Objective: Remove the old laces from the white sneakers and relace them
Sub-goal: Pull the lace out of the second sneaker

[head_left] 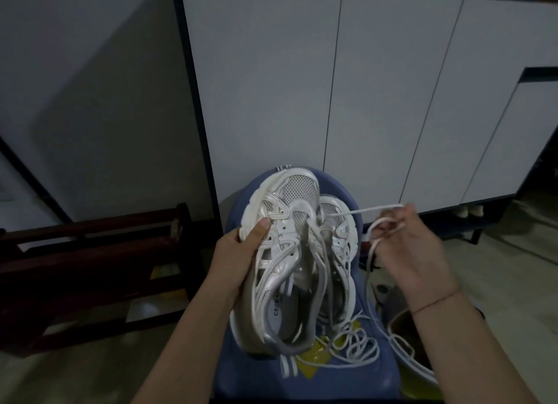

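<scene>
Holding the first sneaker point(297, 192) toe-up and away from the body, the left hand point(241, 252) wraps it from its outer side. Its grip is closed around the sole edge, with the thumb pressed flat on the upper beside the eyelets. The shoe's heel points down toward the camera, and its tongue and collar hang open.

A second sneaker point(342, 225) lies just behind and to the right of the first, touching it, and rests on the blue seat point(332, 376).

The right hand point(413, 246) is raised to the right of both shoes. Its grip is tight on a white lace point(356, 211), which is looped around the curled fingers and pinched. One stretch of it runs taut and nearly level back to the throat area where the two shoes meet. Which shoe's eyelet it leaves cannot be told. Another length drops from the hand toward the seat.

A tangle of loose laces point(359, 346) lies on the seat below the second shoe, partly over a yellow patch. A thin cord bracelet point(434, 302) circles the right wrist.

Behind stands a white cabinet point(392, 101) with a dark frame, and a dark wooden rack point(90, 267) sits on the floor at left.
</scene>
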A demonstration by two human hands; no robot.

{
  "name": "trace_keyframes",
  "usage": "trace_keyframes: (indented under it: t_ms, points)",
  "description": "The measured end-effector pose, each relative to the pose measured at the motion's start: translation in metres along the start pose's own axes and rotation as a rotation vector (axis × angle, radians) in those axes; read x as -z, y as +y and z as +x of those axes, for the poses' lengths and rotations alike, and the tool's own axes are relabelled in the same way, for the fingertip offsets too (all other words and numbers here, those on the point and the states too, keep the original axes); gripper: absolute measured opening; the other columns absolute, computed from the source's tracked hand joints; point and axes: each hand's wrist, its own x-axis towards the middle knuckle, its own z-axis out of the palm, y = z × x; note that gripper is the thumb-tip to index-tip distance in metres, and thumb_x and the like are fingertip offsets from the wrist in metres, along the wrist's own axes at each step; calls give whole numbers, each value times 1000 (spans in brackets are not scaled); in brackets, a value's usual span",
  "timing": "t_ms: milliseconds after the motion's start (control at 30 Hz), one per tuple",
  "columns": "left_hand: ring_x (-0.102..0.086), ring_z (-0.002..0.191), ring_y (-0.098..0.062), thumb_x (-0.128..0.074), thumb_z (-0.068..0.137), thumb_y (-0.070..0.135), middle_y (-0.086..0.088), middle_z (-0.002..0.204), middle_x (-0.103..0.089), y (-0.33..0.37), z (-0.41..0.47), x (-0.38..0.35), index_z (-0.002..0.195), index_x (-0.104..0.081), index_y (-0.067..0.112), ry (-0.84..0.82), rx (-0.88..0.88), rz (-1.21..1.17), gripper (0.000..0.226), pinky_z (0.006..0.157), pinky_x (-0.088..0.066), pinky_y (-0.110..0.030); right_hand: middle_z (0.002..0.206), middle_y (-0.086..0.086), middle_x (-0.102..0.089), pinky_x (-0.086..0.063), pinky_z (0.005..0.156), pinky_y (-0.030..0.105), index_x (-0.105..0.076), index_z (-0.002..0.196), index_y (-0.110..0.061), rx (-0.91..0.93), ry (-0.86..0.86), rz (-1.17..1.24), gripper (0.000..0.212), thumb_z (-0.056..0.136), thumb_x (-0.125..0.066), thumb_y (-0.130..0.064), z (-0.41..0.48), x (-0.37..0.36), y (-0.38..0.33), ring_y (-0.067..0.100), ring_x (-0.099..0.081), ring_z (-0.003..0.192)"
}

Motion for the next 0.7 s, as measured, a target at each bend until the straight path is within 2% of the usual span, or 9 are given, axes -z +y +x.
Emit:
trace_keyframes:
  t_ms: [167,200,267,300,367,433,500,567,700]
  points:
    - [-74,82,-20,-71,84,41,-3,86,-77,1,1,2,96,-73,15,24,8,-30,29,73,-58,-31,68,-1,-59,-55,74,29,-52,56,-17,-19,90,249,42,95,-44,-30,4,10,-19,12,-60,66]
    - [-75,82,-21,-71,84,41,-4,86,-77,0,1,0,96,-73,15,17,9,-24,29,76,-58,-32,62,-2,-56,-57,73,31,-49,56,-17,-47,66,254,41,95,-43,-30,2,9,-16,10,-58,59]
    - [-75,83,-20,-71,84,41,-3,87,-78,-2,0,-5,96,-73,15,0,11,-20,28,77,-58,-33,48,-5,-40,-51,50,21,-42,58,-17,-123,8,190,34,90,-43,-26,-1,3,-6,7,-40,41]
    - [-75,82,-19,-71,85,40,-3,87,-78,-2,-1,-7,97,-73,16,-9,9,-20,27,77,-58,-32,44,-6,-32,-38,38,16,-38,59,-17,-155,-15,100,33,91,-41,-27,-2,1,0,6,-30,36]
    - [-75,82,-19,-71,85,39,-2,88,-78,-3,-1,-10,100,-73,15,-25,1,-2,29,77,-58,-33,41,-6,-24,-18,32,14,-34,64,-17,-173,-24,-175,37,98,-35,-30,-4,-3,12,5,-19,31]
    - [-75,83,-19,-71,84,40,-2,89,-78,-4,-2,-12,101,-73,14,-33,-13,29,32,80,-58,-35,44,-3,-28,-19,37,13,-43,71,-8,-123,-5,-507,38,99,-41,-33,-6,-5,23,8,-22,33]
    - [-74,83,-19,-72,83,41,-2,89,-77,-5,-3,-13,101,-72,12,-33,-24,53,34,79,-59,-34,57,9,-39,-31,48,23,-49,82,8,-51,-14,-811,47,93,-54,-38,-10,-6,32,17,-33,48]
    - [-74,81,-18,-73,83,41,-1,88,-78,-4,-3,-12,101,-72,11,-28,-35,67,35,74,-59,-31,66,11,-42,-33,57,27,-53,80,8,7,-61,-1028,52,89,-59,-43,-14,-8,32,21,-36,61]
    - [-75,79,-17,-72,84,38,-1,86,-78,-2,-4,-9,100,-72,11,-34,-42,52,32,67,-58,-26,48,0,-36,-28,41,16,-52,62,-4,80,-157,-1273,45,89,-59,-38,-19,-12,20,10,-31,42]
